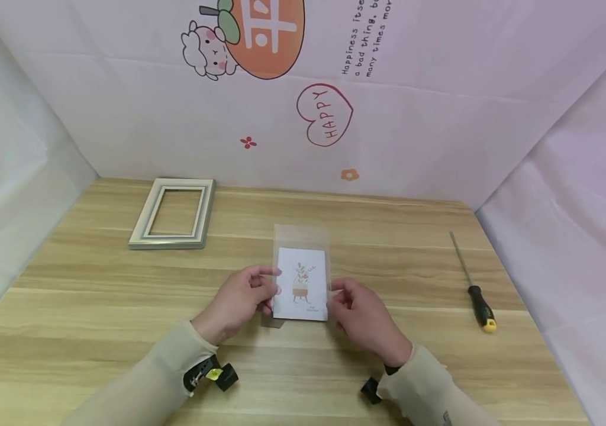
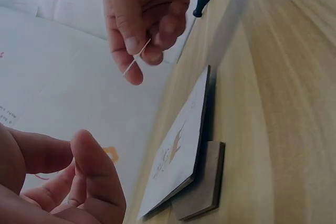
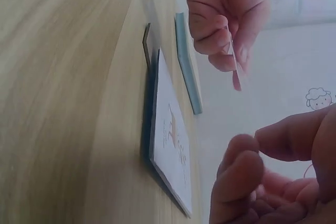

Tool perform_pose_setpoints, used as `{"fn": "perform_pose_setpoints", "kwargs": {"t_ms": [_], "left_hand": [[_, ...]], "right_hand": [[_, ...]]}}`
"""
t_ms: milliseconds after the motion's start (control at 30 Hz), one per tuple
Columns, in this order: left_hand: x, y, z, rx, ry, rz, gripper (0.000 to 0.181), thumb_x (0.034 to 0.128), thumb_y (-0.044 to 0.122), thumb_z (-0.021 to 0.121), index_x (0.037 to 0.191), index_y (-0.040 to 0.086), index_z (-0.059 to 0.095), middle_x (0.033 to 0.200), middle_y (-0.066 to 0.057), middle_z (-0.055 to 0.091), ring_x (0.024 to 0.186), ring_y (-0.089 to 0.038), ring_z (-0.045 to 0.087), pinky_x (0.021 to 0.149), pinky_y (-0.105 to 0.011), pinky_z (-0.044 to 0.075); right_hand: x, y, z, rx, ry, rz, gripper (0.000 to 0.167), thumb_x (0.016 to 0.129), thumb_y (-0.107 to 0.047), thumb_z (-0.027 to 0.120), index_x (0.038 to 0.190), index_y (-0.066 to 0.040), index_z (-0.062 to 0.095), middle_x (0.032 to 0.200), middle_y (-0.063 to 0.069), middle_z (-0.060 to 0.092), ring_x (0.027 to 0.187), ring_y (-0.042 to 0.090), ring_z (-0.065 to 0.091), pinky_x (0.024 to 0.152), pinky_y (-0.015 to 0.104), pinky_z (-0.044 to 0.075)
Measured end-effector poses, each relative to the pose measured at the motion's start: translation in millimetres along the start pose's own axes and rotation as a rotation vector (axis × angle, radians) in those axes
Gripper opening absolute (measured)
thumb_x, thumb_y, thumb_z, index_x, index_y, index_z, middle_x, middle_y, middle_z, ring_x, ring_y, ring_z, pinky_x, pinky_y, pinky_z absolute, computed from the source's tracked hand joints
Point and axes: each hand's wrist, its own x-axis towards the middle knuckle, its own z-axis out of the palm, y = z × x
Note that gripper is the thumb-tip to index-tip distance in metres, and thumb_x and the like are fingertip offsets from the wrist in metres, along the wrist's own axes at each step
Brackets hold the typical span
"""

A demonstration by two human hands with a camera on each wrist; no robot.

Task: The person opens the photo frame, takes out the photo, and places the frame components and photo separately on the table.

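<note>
Both hands hold a thin clear sheet in the air by its opposite side edges. My left hand pinches the left edge between thumb and fingers, and my right hand pinches the right edge the same way. Beneath the sheet, apart from it, a white card printed with a potted plant lies face up. It rests on a dark board, of which a brown flap sticks out at the near left. In the wrist views the sheet is barely visible, showing mainly as a thin edge.
A cream and grey picture frame with an open middle lies at the back left of the wooden table. On the right is a screwdriver with a black and yellow handle. A printed white cloth hangs behind the table.
</note>
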Motion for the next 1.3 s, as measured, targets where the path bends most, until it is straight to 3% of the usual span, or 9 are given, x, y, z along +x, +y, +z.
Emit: {"fn": "perform_pose_setpoints", "kwargs": {"t_ms": [200,367,533,600,733,833,967,1133,1300], "left_hand": [[2.9,0.9,-1.3,0.003,0.011,0.007,0.033,0.0954,-0.002,0.061,0.128,0.0,0.059,0.089,-0.018,0.063,0.066,-0.021,0.06,0.063,-0.033,0.056],[5.6,0.6,-0.2,0.1,-0.015,0.018,0.036,0.0967,0.003,0.061,0.132,0.001,0.057,0.093,-0.013,0.066,0.076,-0.023,0.063,0.069,-0.036,0.057],[4.0,1.5,-8.3,0.454,0.002,0.1,0.044,0.0998,0.019,0.061,0.141,0.007,0.054,0.115,-0.008,0.065,0.105,-0.026,0.062,0.09,-0.043,0.052],[3.5,1.6,-16.1,0.65,0.02,0.167,0.049,0.1006,0.025,0.059,0.145,0.006,0.05,0.127,-0.012,0.061,0.117,-0.031,0.057,0.1,-0.049,0.046],[2.6,-0.2,-35.8,0.974,0.059,0.256,0.059,0.1018,0.033,0.056,0.149,0.001,0.041,0.145,-0.024,0.046,0.134,-0.044,0.039,0.111,-0.059,0.028],[1.7,-3.0,-50.5,1.124,0.088,0.255,0.064,0.102,0.038,0.054,0.15,0.0,0.038,0.15,-0.031,0.035,0.14,-0.05,0.025,0.113,-0.063,0.017],[-0.6,-5.6,-65.2,1.191,0.103,0.194,0.07,0.1015,0.045,0.052,0.153,0.002,0.035,0.154,-0.037,0.021,0.141,-0.056,0.011,0.11,-0.07,0.014],[-3.3,-6.5,-73.2,1.202,0.105,0.16,0.071,0.1014,0.048,0.051,0.153,0.001,0.035,0.155,-0.037,0.014,0.141,-0.057,0.005,0.106,-0.075,0.014],[-6.4,-4.0,-70.6,1.194,0.09,0.146,0.071,0.1017,0.047,0.051,0.152,0.0,0.035,0.156,-0.036,0.011,0.14,-0.059,0.005,0.106,-0.075,0.012]], "right_hand": [[2.4,2.4,-2.4,0.078,0.018,-0.015,0.022,0.097,-0.009,0.061,0.119,-0.006,0.063,0.08,0.008,0.066,0.059,0.021,0.056,0.049,0.029,0.044],[10.0,7.5,-11.6,0.233,0.07,0.061,0.017,0.098,-0.008,0.06,0.115,-0.002,0.064,0.087,0.014,0.069,0.065,0.023,0.058,0.056,0.03,0.05],[26.4,22.8,-35.0,0.282,0.106,0.083,0.022,0.102,-0.008,0.056,0.119,0.004,0.059,0.098,0.02,0.067,0.075,0.026,0.06,0.062,0.033,0.054],[34.0,32.5,-46.5,0.279,0.122,0.08,0.027,0.103,-0.009,0.054,0.124,0.007,0.055,0.101,0.022,0.066,0.078,0.027,0.061,0.063,0.034,0.055],[47.1,51.5,-65.9,0.253,0.168,0.114,0.034,0.105,-0.014,0.051,0.131,0.007,0.051,0.106,0.022,0.066,0.08,0.023,0.062,0.064,0.032,0.055],[57.2,66.4,-77.0,0.215,0.205,0.152,0.035,0.105,-0.015,0.05,0.133,0.006,0.052,0.107,0.02,0.067,0.079,0.02,0.063,0.063,0.029,0.056],[70.8,81.0,-89.3,0.181,0.229,0.204,0.036,0.105,-0.015,0.049,0.136,0.004,0.051,0.105,0.017,0.068,0.079,0.018,0.065,0.063,0.027,0.056],[88.1,84.7,-101.3,0.192,0.23,0.22,0.039,0.105,-0.016,0.049,0.141,-0.002,0.048,0.1,0.017,0.068,0.075,0.02,0.065,0.063,0.03,0.057],[102.7,81.7,-113.1,0.015,0.224,0.201,0.039,0.101,-0.013,0.048,0.138,-0.001,0.054,0.087,0.014,0.068,0.067,0.021,0.064,0.061,0.032,0.056]]}}
